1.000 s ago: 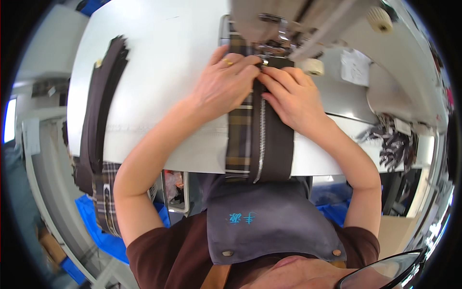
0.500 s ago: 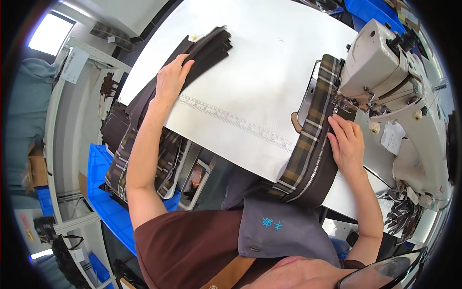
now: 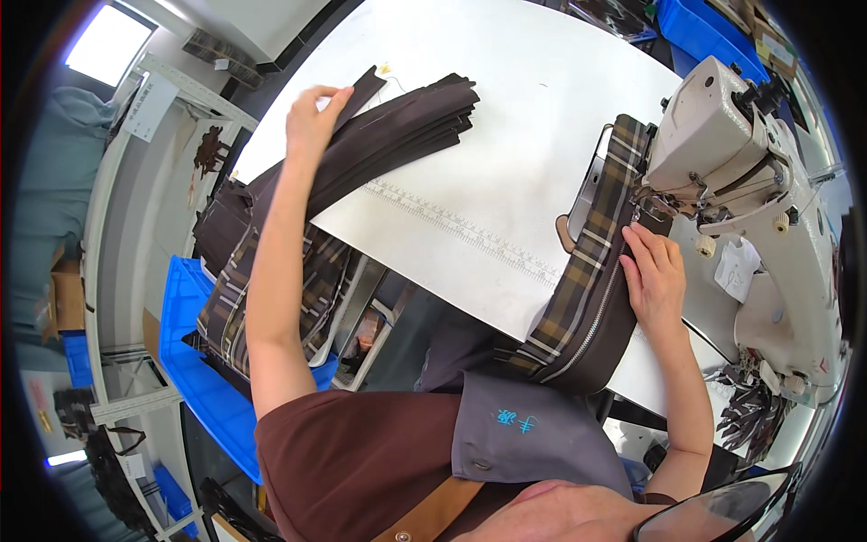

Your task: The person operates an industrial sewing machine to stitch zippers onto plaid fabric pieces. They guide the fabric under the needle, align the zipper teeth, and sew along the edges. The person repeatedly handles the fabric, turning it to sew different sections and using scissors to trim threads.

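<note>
While my right hand [image 3: 657, 278] lies flat along the plaid and dark-brown band [image 3: 591, 253], my left hand [image 3: 310, 131] is well across the worktop [image 3: 515, 117], thumb and forefinger narrowed on the edge of a single dark strip [image 3: 364, 88]. That strip's end stands apart from the fanned stack of dark strips [image 3: 406, 122] just beside it — a clear gap of white between the two ends. The stack slopes down past my left forearm and over the worktop's edge.

Over on my right, the fingers are stretched out, grasping nothing as far as I can see, tips touching the band right beside its silver zipper [image 3: 591, 332]. The band's far end sits at the needle area of the white sewing machine [image 3: 700, 135]; its near end bends over the worktop's front edge by my grey apron [image 3: 542, 429].

Between my two hands a ruler scale [image 3: 461, 228] runs slantwise over the white surface. Low on my left there's a blue bin [image 3: 185, 303], with plaid pieces [image 3: 230, 307] piled in it. Beyond my right wrist, near the machine's base, hangs a bunch of dark scraps [image 3: 751, 402] — too jumbled to tell piece from piece.
</note>
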Demonstrator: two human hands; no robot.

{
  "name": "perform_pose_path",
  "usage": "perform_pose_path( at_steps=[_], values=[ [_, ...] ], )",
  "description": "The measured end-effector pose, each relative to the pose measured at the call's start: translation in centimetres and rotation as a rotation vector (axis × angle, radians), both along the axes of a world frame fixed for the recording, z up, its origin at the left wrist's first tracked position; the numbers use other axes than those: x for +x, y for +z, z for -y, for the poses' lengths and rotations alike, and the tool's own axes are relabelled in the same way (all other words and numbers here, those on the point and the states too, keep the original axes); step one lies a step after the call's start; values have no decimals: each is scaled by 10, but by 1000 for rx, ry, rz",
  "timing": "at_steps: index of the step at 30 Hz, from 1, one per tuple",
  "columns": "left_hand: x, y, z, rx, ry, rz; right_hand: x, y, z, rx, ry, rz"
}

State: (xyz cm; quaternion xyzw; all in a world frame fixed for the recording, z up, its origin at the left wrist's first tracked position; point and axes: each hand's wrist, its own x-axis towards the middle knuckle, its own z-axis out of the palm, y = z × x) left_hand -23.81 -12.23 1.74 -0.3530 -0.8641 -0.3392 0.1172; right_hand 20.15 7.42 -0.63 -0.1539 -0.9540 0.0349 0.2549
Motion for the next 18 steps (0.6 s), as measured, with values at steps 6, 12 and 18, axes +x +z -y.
perform_pose_path(
  at_steps=[6,12,18],
  values=[
    [-78,-17,16,-244,-81,330,-2,-1,0,4,20,-26],
    [16,42,0,-211,-54,-162,3,-5,-4,14,-13,-39],
    [208,50,34,-239,-598,432,-2,-5,-1,45,14,-63]
  ],
)
